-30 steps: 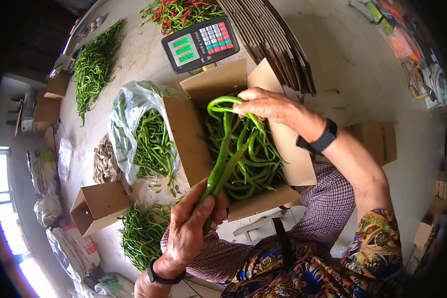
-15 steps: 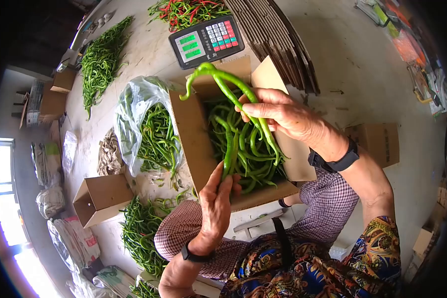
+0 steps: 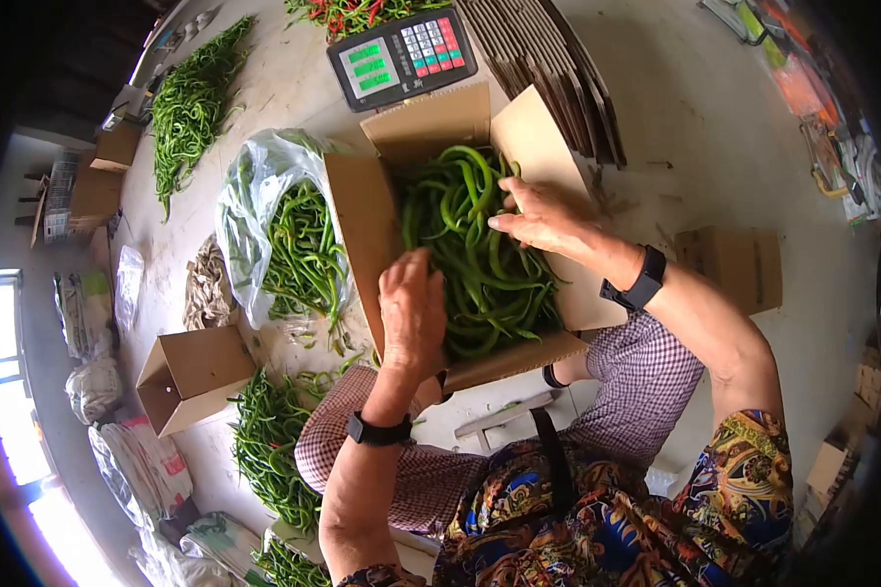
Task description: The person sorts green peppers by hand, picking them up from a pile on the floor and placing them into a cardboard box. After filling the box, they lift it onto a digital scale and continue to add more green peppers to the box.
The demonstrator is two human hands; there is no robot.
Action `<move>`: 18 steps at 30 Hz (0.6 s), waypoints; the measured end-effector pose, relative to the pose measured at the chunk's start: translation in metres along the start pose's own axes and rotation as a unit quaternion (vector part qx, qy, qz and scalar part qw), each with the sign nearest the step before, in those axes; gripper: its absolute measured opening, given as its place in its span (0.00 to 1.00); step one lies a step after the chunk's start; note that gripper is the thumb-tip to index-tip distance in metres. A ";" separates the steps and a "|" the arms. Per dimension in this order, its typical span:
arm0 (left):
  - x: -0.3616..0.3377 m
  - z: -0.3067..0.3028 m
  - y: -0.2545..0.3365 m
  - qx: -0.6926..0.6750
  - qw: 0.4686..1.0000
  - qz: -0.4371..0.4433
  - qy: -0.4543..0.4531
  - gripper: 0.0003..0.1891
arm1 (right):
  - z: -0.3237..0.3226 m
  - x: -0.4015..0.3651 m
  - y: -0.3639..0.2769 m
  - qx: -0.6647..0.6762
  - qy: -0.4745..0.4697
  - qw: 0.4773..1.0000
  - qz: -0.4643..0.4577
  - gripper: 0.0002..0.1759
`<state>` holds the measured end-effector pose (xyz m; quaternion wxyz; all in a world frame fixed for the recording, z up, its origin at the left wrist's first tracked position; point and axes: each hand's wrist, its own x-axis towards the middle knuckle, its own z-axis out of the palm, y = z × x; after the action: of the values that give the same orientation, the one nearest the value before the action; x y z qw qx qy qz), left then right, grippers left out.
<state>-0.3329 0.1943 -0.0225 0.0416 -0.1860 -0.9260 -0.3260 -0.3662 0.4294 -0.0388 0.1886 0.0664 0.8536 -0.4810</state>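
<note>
Long green chili peppers [image 3: 494, 256] fill an open cardboard box [image 3: 362, 210] between my knees, many of them curled. Over its right side is my right hand [image 3: 543, 217], thumb and fingers apart at the edge of the peppers, with nothing held between them. My left hand [image 3: 411, 305] is at the near left of the box, back of the hand up, its fingers bent toward the peppers and blurred by motion. No pepper sticks out of it, but its fingertips and palm are hidden.
A digital scale [image 3: 401, 61] stands beyond the box, beside stacked flat cardboard [image 3: 548, 73]. To the left are a clear plastic bag [image 3: 254, 210] of peppers, a small open carton [image 3: 191, 377] and pepper piles [image 3: 196, 112] on the floor. Another carton [image 3: 732, 266] sits at right.
The peppers held up in my right hand are out of it, and that hand has opened. My left hand has moved up and left, away from the pepper it touched.
</note>
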 end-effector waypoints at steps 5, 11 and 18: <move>-0.009 0.025 -0.033 0.059 0.986 0.127 -0.092 0.14 | 0.026 0.007 -0.007 -0.235 -0.058 0.970 -0.037 0.39; -0.007 -0.014 0.001 -0.008 0.993 0.058 -0.105 0.17 | 0.009 -0.017 -0.007 -0.349 0.043 0.914 -0.203 0.24; -0.032 0.006 0.015 0.022 0.967 0.051 -0.247 0.10 | 0.011 -0.064 0.002 -0.404 -0.070 0.881 -0.235 0.12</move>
<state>-0.2971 0.1979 -0.0248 -0.1679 -0.3067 -0.9037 -0.2472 -0.3045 0.4258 -0.0208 0.1395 -0.2523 0.9489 -0.1281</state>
